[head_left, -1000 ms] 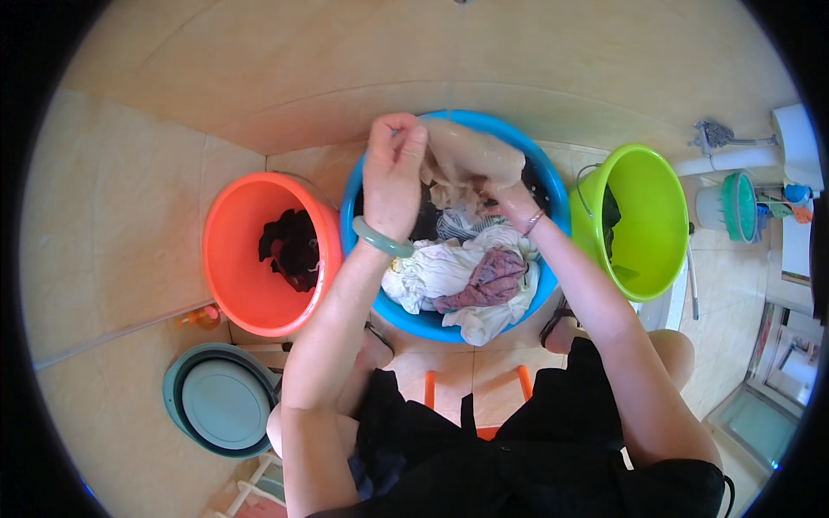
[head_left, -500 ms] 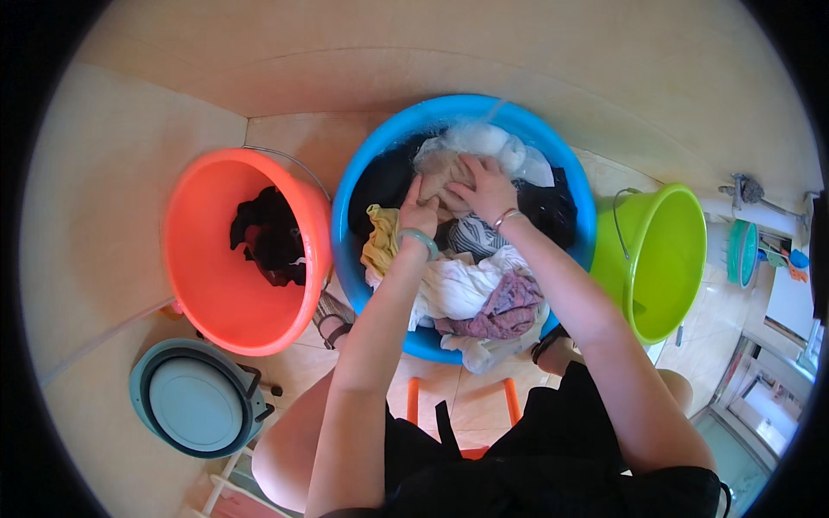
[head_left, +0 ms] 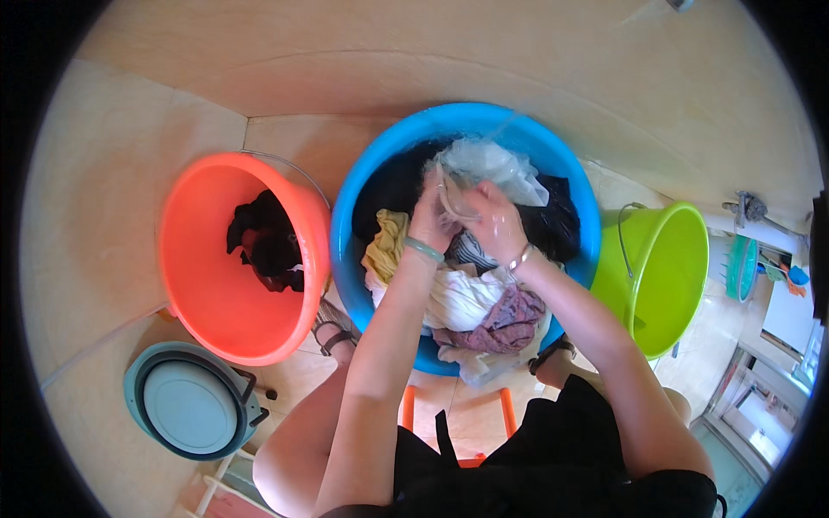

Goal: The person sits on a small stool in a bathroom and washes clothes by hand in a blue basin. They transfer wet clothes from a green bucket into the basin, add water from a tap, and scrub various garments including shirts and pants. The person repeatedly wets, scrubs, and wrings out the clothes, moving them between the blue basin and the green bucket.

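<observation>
Over the blue tub (head_left: 354, 285), my left hand (head_left: 432, 209) and my right hand (head_left: 499, 223) are closed on a wet beige garment (head_left: 452, 197), bunched between them. Water splashes over it and blurs the fingertips. Behind the hands lies a white, sheer cloth (head_left: 492, 168). Dark clothes (head_left: 553, 220) fill the tub's right and left sides. Nearer me are a yellow cloth (head_left: 386, 249), a striped cloth (head_left: 471, 252), a white cloth (head_left: 466, 295) and a mauve cloth (head_left: 505, 321), partly under my forearms.
An orange-red bucket (head_left: 194, 259) with dark clothes stands left of the tub, and a lime-green bucket (head_left: 669, 276) stands right. Grey-blue basins (head_left: 190, 414) sit at lower left. An orange stool (head_left: 509, 413) is by my legs. Tiled wall (head_left: 432, 52) rises behind the tub.
The beige garment, earlier spread under my fingers on the pile, is now gathered up between both hands. My right hand has turned and moved slightly nearer me. The view has shifted a little.
</observation>
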Available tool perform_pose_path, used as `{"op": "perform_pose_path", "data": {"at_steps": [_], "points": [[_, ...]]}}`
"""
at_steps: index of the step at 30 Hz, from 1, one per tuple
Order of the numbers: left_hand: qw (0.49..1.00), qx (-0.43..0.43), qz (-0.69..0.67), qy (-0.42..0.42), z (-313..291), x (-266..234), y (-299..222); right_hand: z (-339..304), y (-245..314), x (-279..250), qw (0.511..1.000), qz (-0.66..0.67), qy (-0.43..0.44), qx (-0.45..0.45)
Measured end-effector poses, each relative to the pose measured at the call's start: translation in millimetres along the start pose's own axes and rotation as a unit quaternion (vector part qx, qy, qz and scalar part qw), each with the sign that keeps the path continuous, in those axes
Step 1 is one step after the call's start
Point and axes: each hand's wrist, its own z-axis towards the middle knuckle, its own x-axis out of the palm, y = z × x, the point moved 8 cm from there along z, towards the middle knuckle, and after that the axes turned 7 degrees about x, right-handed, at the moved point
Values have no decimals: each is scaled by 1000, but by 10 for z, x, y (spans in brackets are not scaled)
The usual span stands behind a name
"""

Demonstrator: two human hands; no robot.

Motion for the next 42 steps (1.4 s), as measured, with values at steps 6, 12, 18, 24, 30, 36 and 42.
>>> {"op": "perform_pose_path", "data": {"at_steps": [6,12,18,24,30,36,42], "points": [[992,-41,-56,103,-379,760,233,-454,1050,-446,994,-32,-1,-107],[947,5,-320,24,-424,917,350,-307,1282,-541,981,-96,-98,-134],[985,171,-30,-2,-431,531,117,-99,951,-510,988,25,-107,-106],[954,211,136,-167,-405,287,-48,204,-467,-162,990,-1,-81,115],[903,291,295,-116,-52,-330,-298,143,-382,13,987,-111,-78,-92],[782,161,581,-162,312,-571,-229,318,-823,463,953,-273,115,66],[928,203,282,-137,157,-391,-103,314,-708,350,991,-120,32,55]]}}
